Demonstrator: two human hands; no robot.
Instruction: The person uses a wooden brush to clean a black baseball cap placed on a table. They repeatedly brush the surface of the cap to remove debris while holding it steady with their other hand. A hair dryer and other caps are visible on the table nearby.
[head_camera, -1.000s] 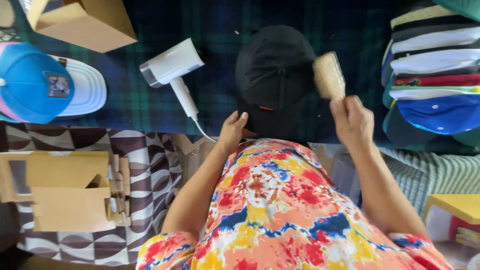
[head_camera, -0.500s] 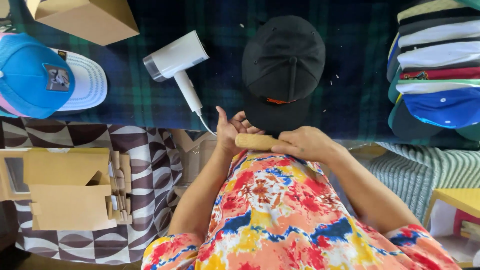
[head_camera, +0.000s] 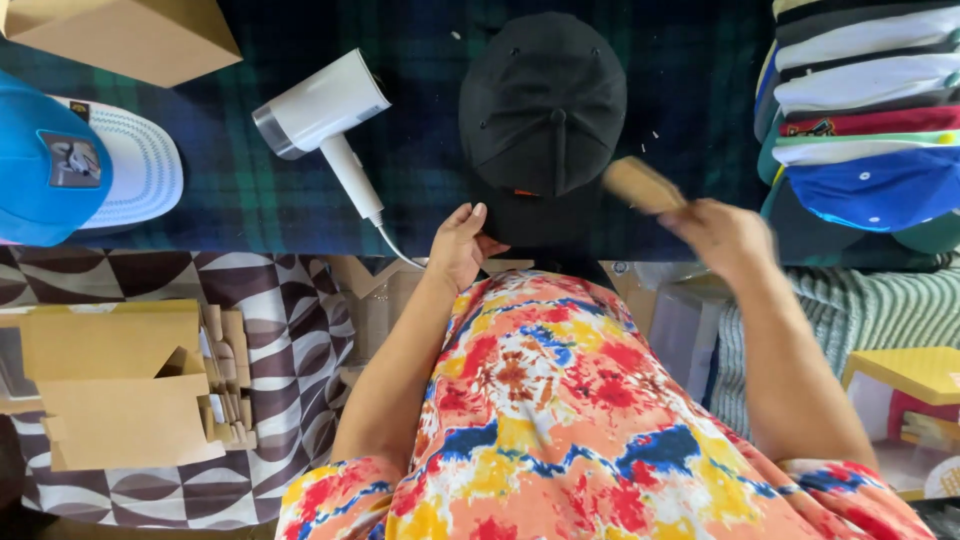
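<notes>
Gripping a pale wooden brush (head_camera: 643, 184) in the right hand (head_camera: 722, 236), fingers closed around its handle, head angled toward the crown of the black fabric baseball cap (head_camera: 543, 115). Blurred, so impossible to tell whether touching the cloth or just above it. Left hand (head_camera: 462, 245) resting open on the cap's brim at the near edge of the dark green-and-blue plaid tablecloth (head_camera: 240, 190), pinning rather than clasping.

Risks, judged from this layout: with only a light press on the brim, likely to slide or spin under a hard sweep. Near the table edge too, so liable to tip toward the lap. Pale flecks scattered on the plaid around the crown; apt to land back on the black cloth. White hair dryer (head_camera: 322, 112) lying just to the left, cord (head_camera: 395, 243) trailing past the left wrist; easy to snag. Stack of folded caps (head_camera: 865, 120) close on the right, within reach of a wide swing.
</notes>
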